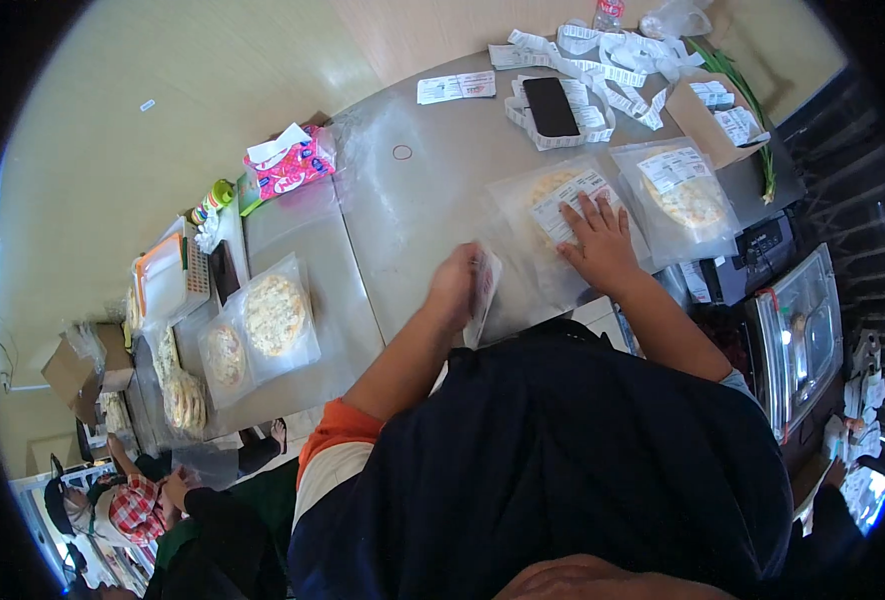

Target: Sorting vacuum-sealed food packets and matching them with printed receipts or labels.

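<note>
My right hand [600, 244] lies flat, fingers spread, on a printed label [574, 196] that sits on a clear plastic bag [506, 206] with a round, pale flat food inside. To its left my left hand [455, 281], somewhat blurred, grips a stack of printed labels [487, 289] near the table's front edge. Just right of my right hand lies another labelled bag with a round, topped flatbread [682, 202]. Further left on the metal table [405, 202] are two bagged rounds, a larger cheese-topped one [274, 315] and a smaller one [226, 356].
A black phone [551, 107] rests on labels beside curled label strips [622, 60]. An open cardboard box [701, 124] holds labels near green leaves. A tissue pack [292, 161], a basket [176, 274] and bagged stacks [182, 397] line the left. Other people are at lower left.
</note>
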{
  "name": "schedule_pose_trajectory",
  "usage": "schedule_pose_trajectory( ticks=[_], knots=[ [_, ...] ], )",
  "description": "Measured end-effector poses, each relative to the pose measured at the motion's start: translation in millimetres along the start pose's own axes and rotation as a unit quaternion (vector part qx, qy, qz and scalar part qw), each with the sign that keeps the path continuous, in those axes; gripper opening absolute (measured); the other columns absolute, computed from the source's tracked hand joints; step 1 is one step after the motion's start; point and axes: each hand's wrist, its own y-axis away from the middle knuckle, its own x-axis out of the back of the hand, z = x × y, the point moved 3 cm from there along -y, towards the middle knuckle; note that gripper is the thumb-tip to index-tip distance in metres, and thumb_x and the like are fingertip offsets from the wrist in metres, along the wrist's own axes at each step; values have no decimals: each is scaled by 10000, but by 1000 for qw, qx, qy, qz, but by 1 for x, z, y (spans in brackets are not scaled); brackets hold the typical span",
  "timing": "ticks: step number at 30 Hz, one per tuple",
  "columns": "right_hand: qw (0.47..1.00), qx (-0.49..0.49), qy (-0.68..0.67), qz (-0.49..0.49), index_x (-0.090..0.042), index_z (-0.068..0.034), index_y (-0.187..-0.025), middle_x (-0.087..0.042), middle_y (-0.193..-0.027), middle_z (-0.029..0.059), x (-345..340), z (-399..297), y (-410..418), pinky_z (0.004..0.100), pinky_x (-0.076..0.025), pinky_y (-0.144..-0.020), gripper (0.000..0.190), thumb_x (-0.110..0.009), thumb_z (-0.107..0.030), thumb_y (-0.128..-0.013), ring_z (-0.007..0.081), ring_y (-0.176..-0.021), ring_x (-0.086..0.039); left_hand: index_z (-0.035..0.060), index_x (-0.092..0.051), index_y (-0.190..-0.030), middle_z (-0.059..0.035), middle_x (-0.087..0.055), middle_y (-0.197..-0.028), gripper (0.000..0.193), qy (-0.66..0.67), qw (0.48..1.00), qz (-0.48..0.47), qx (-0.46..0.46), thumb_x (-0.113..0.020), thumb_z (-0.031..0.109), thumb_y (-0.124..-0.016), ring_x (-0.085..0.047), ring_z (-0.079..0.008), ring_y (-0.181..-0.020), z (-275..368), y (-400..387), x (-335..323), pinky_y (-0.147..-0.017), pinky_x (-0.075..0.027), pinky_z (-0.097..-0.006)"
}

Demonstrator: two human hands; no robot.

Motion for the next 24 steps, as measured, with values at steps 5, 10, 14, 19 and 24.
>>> schedule_pose_trajectory(
  ticks=[5, 10, 14, 19, 24],
  knots=[
    [959, 93, -260, 64, -483, -33, -1158, -416, -1255, 184, 22, -63, -2, 437, -276, -982, 529, -602, -382, -779, 348, -1171, -369, -8, -521, -987, -102, -602, -876, 204, 226, 957, -47, -178, -478, 164, -887, -582, -196, -812, 9, 15, 43, -725, -463, -348],
    [869, 51, -490, -53, -537, 4, -1019, -564, -999, 161, 9, -136, -10, 342, -415, -825, 415, -683, -259, -733, 238, -966, -523, -18, -515, -1000, -124, -602, -936, 185, 279, 936, 17, -214, -501, 131, -892, -594, -205, -841, -2, 36, 48, -772, -466, -344],
    [762, 7, -643, -73, -540, 11, -972, -604, -828, 110, -23, -151, -22, 294, -454, -700, 298, -649, -138, -738, 170, -759, -576, -9, -491, -1056, -124, -583, -1014, 183, 376, 887, 11, -266, -460, 84, -901, -565, -214, -945, -7, 52, 60, -850, -436, -361],
    [661, -5, -742, -109, -584, 24, -942, -621, -830, 104, -34, -168, -28, 282, -451, -681, 215, -587, -113, -777, 155, -725, -574, 25, -463, -1108, -103, -576, -1045, 228, 377, 885, 6, -273, -445, 5, -881, -556, -197, -968, -27, 58, 82, -865, -431, -359],
    [748, 5, -653, -116, -611, 36, -920, -629, -852, 92, -35, -179, -27, 278, -443, -689, 206, -580, -118, -786, 139, -729, -570, 24, -463, -1105, -101, -579, -1041, 233, 376, 890, 18, -258, -434, -21, -878, -558, -185, -968, -39, 59, 92, -845, -444, -349]
  ],
)
